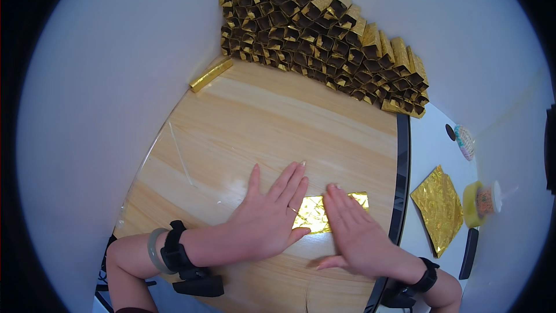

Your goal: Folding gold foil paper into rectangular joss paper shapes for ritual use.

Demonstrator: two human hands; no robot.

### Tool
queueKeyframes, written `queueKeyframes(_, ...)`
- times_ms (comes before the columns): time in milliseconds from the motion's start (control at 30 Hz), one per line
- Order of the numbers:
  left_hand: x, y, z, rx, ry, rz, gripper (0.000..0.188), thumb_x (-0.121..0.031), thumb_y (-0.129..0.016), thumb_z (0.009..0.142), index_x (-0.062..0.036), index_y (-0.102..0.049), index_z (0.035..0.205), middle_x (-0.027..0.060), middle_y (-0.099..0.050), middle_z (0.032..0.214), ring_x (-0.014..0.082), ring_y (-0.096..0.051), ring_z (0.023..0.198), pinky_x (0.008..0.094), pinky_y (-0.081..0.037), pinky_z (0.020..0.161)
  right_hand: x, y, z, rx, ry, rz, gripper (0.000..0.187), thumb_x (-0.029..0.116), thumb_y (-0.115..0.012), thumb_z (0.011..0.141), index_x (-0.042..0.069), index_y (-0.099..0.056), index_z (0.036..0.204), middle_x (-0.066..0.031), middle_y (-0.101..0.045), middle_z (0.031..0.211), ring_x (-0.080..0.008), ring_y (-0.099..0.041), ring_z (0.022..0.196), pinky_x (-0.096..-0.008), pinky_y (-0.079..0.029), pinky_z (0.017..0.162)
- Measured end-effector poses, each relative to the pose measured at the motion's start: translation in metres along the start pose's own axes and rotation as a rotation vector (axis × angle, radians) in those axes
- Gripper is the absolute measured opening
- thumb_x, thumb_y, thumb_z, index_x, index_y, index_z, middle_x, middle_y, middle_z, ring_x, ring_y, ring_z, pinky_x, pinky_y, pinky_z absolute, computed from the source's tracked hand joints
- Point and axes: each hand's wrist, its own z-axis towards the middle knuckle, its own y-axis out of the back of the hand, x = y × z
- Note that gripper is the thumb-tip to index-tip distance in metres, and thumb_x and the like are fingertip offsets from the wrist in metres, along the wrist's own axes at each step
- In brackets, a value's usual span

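Note:
A small rectangle of shiny gold foil paper (313, 215) lies flat on the wooden table, creased across its face. My left hand (269, 214) rests at its left end, fingers stretched out and thumb on the near edge. Over the right part of the foil lies my right hand (358, 229), its fingers extended side by side and its thumb apart on the table. Both palms face down, and they cover parts of the paper. Neither hand is wrapped round anything.
A tall stack of gold paper tubes (313, 35) stands at the back of the table (272, 122). One loose tube (211, 75) lies left of it, and a thin clear stick (182, 153) nearer. On the right are gold sheets (438, 211) and a yellow roll (472, 204).

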Motion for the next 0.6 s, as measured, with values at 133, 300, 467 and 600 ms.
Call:
queueKeyframes(133,0.005,0.0,-0.004,-0.01,0.004,-0.041,0.078,-0.049,-0.045,0.094,0.0115,-0.029,0.141,0.0276,-0.017,0.154,0.0347,-0.015,0.145,0.0696,-0.019,0.104,-0.021,0.006,-0.019,0.065,-0.115,-0.097,0.113,0.071,-0.053,0.078,-0.012,-0.018,0.145,-0.0275,-0.023,0.152,-0.0358,-0.023,0.144,-0.0454,-0.022,0.115)
queueKeyframes(300,0.004,0.001,-0.001,0.006,-0.008,-0.042,0.078,-0.049,-0.045,0.094,0.0111,-0.028,0.141,0.0272,-0.015,0.154,0.0349,-0.015,0.145,0.0692,-0.02,0.105,-0.009,0.01,-0.017,0.086,-0.141,-0.257,0.113,0.074,-0.05,0.078,-0.013,-0.019,0.144,-0.029,-0.024,0.151,-0.037,-0.023,0.143,-0.0457,-0.021,0.115)
queueKeyframes(467,0.002,-0.001,-0.002,-0.009,-0.009,-0.033,0.078,-0.05,-0.044,0.095,0.0109,-0.028,0.142,0.0271,-0.016,0.154,0.0348,-0.015,0.145,0.0687,-0.019,0.105,0.026,-0.006,0.015,-0.042,0.003,-0.092,0.118,0.075,-0.049,0.077,-0.021,-0.02,0.139,-0.0352,-0.025,0.147,-0.0412,-0.021,0.143,-0.0465,-0.021,0.115)
queueKeyframes(600,0.004,-0.002,-0.003,-0.022,-0.012,-0.003,0.079,-0.051,-0.043,0.095,0.0104,-0.028,0.142,0.0266,-0.016,0.154,0.0349,-0.015,0.145,0.0685,-0.019,0.105,0.003,-0.004,0.008,-0.013,0.036,-0.035,0.115,0.073,-0.052,0.077,-0.017,-0.019,0.141,-0.0333,-0.021,0.15,-0.0402,-0.02,0.143,-0.0462,-0.021,0.115)
